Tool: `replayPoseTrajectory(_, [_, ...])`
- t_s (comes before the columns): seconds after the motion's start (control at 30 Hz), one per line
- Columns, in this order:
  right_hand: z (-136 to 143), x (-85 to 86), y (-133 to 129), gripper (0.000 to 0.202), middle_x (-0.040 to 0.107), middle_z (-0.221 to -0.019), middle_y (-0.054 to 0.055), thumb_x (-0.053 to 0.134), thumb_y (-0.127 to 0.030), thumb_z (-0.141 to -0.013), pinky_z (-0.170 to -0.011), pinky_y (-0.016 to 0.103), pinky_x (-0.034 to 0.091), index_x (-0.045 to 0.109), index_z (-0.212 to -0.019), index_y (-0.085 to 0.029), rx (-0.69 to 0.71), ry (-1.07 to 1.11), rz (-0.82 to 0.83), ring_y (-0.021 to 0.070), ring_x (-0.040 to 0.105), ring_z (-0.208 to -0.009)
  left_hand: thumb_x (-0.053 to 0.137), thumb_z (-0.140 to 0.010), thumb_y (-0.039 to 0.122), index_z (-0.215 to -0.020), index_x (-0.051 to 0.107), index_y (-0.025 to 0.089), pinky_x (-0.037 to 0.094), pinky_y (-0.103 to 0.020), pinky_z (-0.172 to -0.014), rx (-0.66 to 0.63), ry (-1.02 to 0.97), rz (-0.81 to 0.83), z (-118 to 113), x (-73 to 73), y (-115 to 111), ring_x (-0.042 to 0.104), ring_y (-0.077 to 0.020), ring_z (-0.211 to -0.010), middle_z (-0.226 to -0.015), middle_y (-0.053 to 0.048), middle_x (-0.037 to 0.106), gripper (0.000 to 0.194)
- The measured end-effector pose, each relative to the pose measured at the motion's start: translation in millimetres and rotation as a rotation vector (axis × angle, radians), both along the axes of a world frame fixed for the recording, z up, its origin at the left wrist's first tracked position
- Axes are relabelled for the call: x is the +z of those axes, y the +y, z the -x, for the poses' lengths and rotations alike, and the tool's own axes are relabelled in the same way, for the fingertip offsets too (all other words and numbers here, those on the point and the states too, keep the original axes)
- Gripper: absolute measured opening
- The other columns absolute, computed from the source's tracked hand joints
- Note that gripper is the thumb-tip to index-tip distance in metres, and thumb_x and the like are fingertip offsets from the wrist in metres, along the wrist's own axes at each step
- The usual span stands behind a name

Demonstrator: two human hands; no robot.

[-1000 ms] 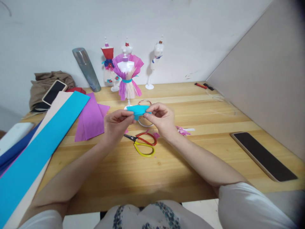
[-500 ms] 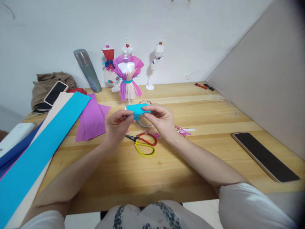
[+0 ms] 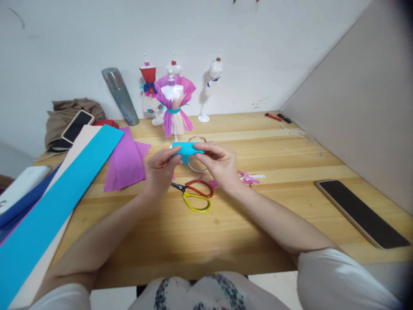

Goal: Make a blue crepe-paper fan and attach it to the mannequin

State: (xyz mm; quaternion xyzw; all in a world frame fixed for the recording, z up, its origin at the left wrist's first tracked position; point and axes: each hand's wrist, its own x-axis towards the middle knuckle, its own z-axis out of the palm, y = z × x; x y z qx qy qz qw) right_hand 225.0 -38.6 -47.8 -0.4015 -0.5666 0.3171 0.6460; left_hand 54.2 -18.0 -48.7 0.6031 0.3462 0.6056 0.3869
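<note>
Head camera counts four little dress forms [image 3: 173, 103] at the wall, two phones [image 3: 361, 213], one pair of scissors [image 3: 193, 196] and one steel flask [image 3: 120, 95] (no container holds anything I can see). Both my left hand [image 3: 160, 170] and right hand [image 3: 217, 162] pinch one folded blue paper piece [image 3: 185, 149] above the table [image 3: 258, 215], over a tape ring [image 3: 195, 163]. Since a second ago the paper looks folded tighter, my hands barely shifted.
</note>
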Motion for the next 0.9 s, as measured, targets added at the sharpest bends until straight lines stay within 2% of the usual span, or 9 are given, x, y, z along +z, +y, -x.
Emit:
replayPoseTrajectory(0.23, [-0.8, -2.8, 0.5, 0.009, 0.071, -0.085, 0.002, 0.072, -0.024, -0.081, -0.079, 0.037, 0.052, 0.078, -0.088, -0.027, -0.066, -0.089, -0.041, 0.0193, 0.064, -0.084, 0.073, -0.083, 0.024, -0.089, 0.080, 0.025, 0.058, -0.031, -0.079, 0.073, 0.152, -0.159, 1.1, -0.9, -1.0, 0.072, -0.0166, -0.082, -0.089, -0.001, 0.079, 0.009])
replayPoseTrajectory(0.4, [-0.5, -4.1, 0.0, 0.006, 0.069, -0.085, 0.001, 0.069, -0.025, -0.084, -0.075, 0.034, 0.051, 0.075, -0.086, -0.025, -0.112, -0.146, -0.057, 0.0177, 0.062, -0.080, 0.070, -0.084, 0.025, -0.085, 0.078, 0.024, 0.057, -0.030, -0.078, 0.112, 0.199, -0.194, -0.2, 4.0, -1.6, 0.071, -0.0162, -0.079, -0.081, 0.000, 0.076, 0.008])
replayPoseTrajectory(0.6, [2.1, -7.4, 1.3, 0.008, 0.070, -0.085, 0.002, 0.070, -0.032, -0.082, -0.078, 0.035, 0.052, 0.072, -0.085, -0.024, -0.081, -0.085, 0.029, 0.0179, 0.063, -0.078, 0.069, -0.084, 0.021, -0.083, 0.075, 0.023, 0.056, -0.029, -0.076, 0.110, 0.204, -0.206, 0.0, 0.5, -0.2, 0.070, -0.0153, -0.079, -0.081, 0.001, 0.074, 0.007])
replayPoseTrajectory(0.77, [5.2, -4.6, 2.3, 0.014, 0.066, -0.073, -0.001, 0.075, -0.034, -0.075, -0.070, 0.034, 0.052, 0.070, -0.082, -0.023, -0.037, 0.058, 0.139, 0.0153, 0.059, -0.067, 0.074, -0.081, 0.025, -0.083, 0.075, 0.023, 0.056, -0.027, -0.069, 0.069, 0.093, -0.073, -3.0, 0.9, -4.1, 0.069, -0.0136, -0.068, -0.074, 0.001, 0.073, 0.003])
replayPoseTrajectory(0.9, [4.2, 0.2, 2.0, 0.014, 0.070, -0.078, 0.001, 0.079, -0.030, -0.069, -0.075, 0.034, 0.054, 0.071, -0.076, -0.022, -0.015, 0.117, 0.162, 0.0159, 0.064, -0.074, 0.082, -0.072, 0.029, -0.079, 0.075, 0.020, 0.057, -0.027, -0.061, 0.014, -0.055, 0.123, -6.1, 6.4, -6.7, 0.069, -0.0143, -0.059, -0.065, 0.001, 0.072, 0.013])
